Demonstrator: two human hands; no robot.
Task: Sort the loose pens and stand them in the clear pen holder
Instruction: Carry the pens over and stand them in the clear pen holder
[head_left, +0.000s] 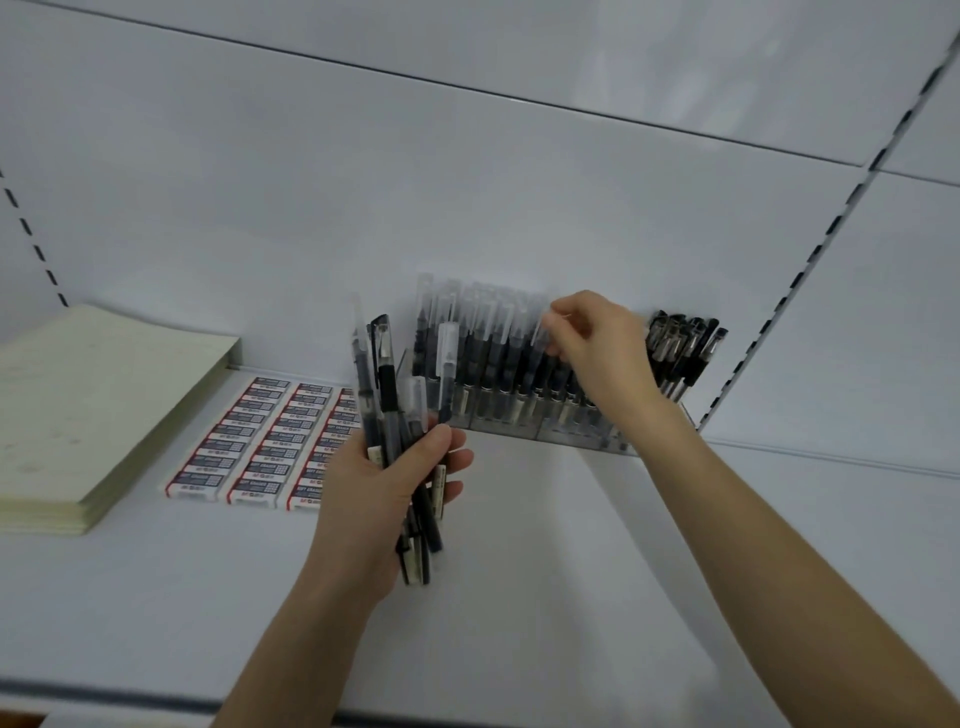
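The step in hand is seating one pen among its like. The right hand (602, 353) is up at the holder (519, 423), which stands at the back of the shelf (571, 571) against the wall. Its thumb and forefinger are closed in a pinch on the clear cap of a pen (541, 332) at the right end of the clear-capped row (478, 338); the other fingers curl loosely behind. Whether that pen has reached the bottom of its slot cannot be told, since the hand hides the lower barrel.

The left hand (384, 483) is wrapped round a bundle (400, 395) of mixed pens, tips down and caps fanned upward, just in front of the holder's left end. Black-capped pens (683, 348) stand apart at the holder's right.

Next, probably, the pinch lets go and goes to the bundle for another pen – which calls for picking out one cap from a tight, uneven fan and matching it to the proper group.
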